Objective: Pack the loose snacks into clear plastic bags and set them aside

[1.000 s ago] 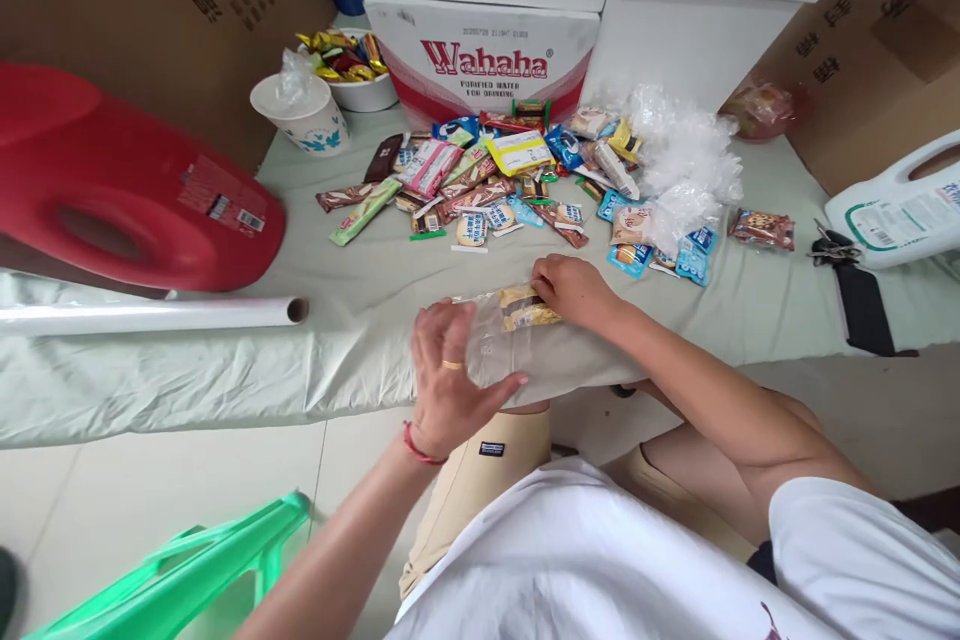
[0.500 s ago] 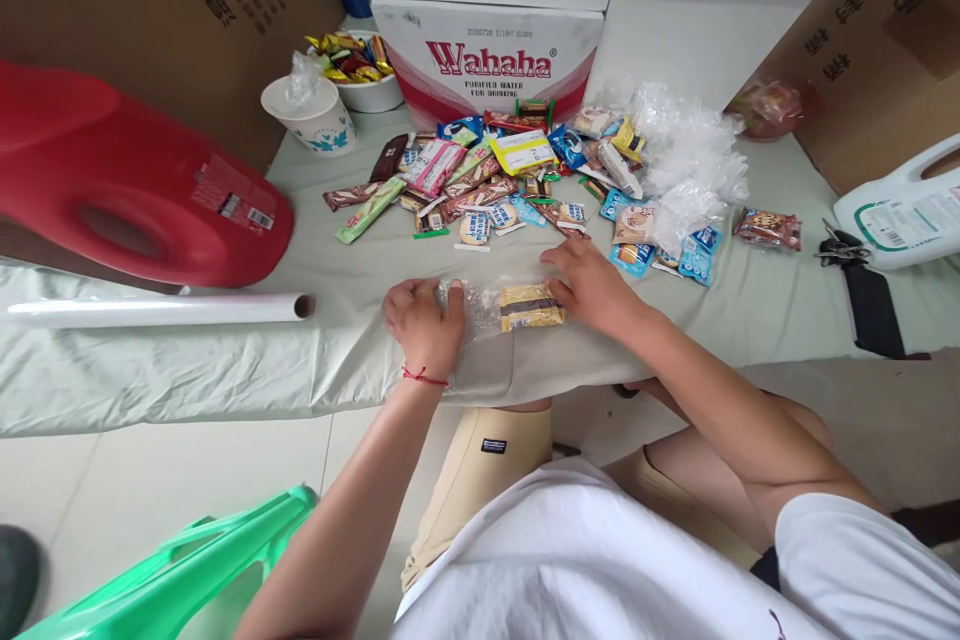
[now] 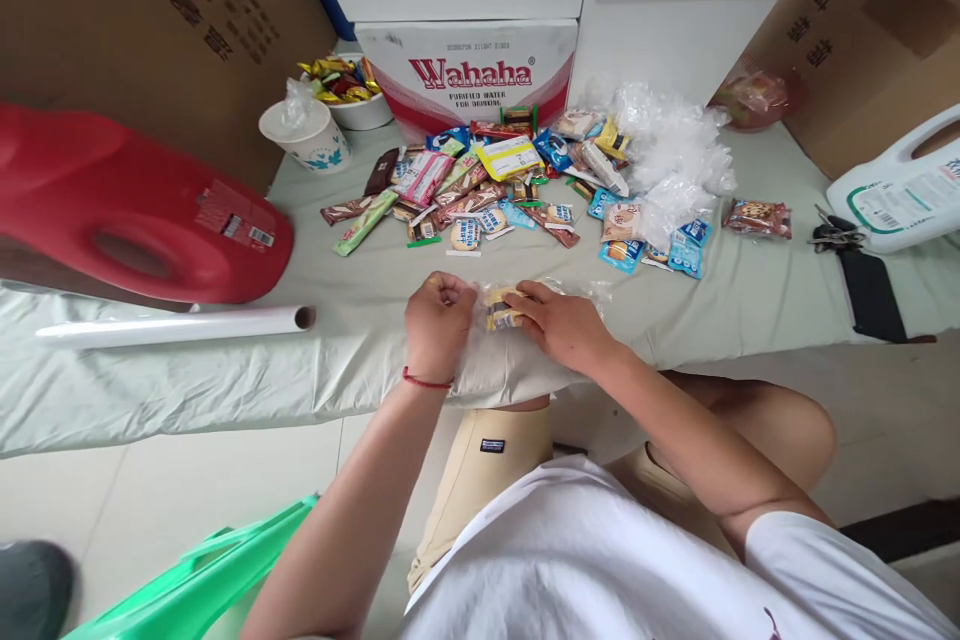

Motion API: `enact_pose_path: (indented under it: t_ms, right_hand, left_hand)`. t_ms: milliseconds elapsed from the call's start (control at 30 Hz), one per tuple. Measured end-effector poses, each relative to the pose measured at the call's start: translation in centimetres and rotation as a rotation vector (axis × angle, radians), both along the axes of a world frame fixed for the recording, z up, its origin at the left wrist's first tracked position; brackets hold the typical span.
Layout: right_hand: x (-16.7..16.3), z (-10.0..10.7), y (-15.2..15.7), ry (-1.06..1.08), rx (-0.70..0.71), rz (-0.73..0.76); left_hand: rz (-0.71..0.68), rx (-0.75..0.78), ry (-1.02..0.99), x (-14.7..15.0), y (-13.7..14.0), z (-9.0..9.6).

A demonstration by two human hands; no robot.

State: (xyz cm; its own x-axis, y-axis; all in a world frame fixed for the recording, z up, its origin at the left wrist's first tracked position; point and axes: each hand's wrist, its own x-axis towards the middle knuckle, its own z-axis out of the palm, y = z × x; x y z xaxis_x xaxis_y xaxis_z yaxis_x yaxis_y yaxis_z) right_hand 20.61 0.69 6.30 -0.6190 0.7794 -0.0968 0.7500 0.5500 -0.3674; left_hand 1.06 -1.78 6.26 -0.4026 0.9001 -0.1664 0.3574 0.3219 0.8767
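Observation:
In the head view, a small yellow snack packet (image 3: pixel 501 310) with a dark band lies at the table's front, with clear plastic film around it. My right hand (image 3: pixel 564 322) covers the packet's right part, its fingers closed on it. Just left of the packet, my left hand (image 3: pixel 439 322) is closed in a pinch on the plastic film. A thin part of that clear plastic film (image 3: pixel 600 290) sticks out beyond my right hand. What lies under my right palm is hidden.
Behind my hands lie mixed wrapped snacks (image 3: pixel 465 190) and a heap of clear plastic bags (image 3: pixel 675 150). To the left are a white film roll (image 3: pixel 180 328), a red jug (image 3: pixel 135 210) and a paper cup (image 3: pixel 311 142). Keys (image 3: pixel 836 232) and a black phone-like object (image 3: pixel 870 295) lie right.
My right hand has moved left onto the packet, which sits closer to my left hand. My left fingers have curled into a pinch. Plastic film now shows right of my right hand.

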Motion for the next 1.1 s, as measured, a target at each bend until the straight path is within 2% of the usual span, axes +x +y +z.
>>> enact_pose_path:
  t_ms: [100,200,267,367,467,533,600,700,800,900,1000,1033,1100]
  right_hand:
    - [0.4,-0.1,0.2,0.093,-0.044,0.011]
    - [1.9,-0.3,1.0,0.292,-0.087,0.013]
    - [3.2,-0.5,1.7,0.357,-0.048,-0.101]
    - [4.8,-0.7,2.3,0.170,-0.067,-0.324]
    - [6.2,-0.8,2.4,-0.016,-0.168,-0.340]
    - [7.0,-0.7,2.2,0.036,-0.124,-0.317]
    - [7.6,-0.4,2.0,0.189,-0.084,-0.325]
    - [6.8,0.6,1.9,0.430,-0.209,-0.358]
    - [3.1,1.7,2.5,0.517,-0.279,-0.402]
    - [-1.4,1.9,3.4,0.405,-0.211,-0.470]
    - [-3.8,1.5,3.4,0.285,-0.185,-0.452]
    - [-4.1,1.3,3.1,0.259,-0.168,-0.433]
    - [-4.1,1.0,2.3,0.211,-0.120,-0.399]
  left_hand:
    - [-0.110,0.012,0.031,2.9,0.7,0.0]
    - [-0.251,0.106,0.286,4.9,0.4,-0.9]
    - [-0.325,0.165,0.448,5.6,-0.3,-1.5]
    - [-0.411,0.229,0.620,6.2,-1.6,-2.2]
    - [-0.468,0.228,0.717,6.4,-2.3,-2.5]
    - [-0.481,0.214,0.745,6.4,-2.5,-2.5]
    - [-0.484,0.202,0.769,6.4,-2.7,-2.7]
    - [-0.502,0.191,0.839,6.7,-3.1,-3.1]
    - [-0.526,0.221,0.899,7.1,-3.2,-3.7]
    - [-0.519,0.255,0.859,7.0,-3.3,-3.7]
    - [-0.509,0.333,0.641,5.4,-3.7,-3.3]
    - [-0.466,0.367,0.541,4.5,-3.9,-3.2]
    - [-0.263,0.397,0.387,2.6,-4.0,-3.5]
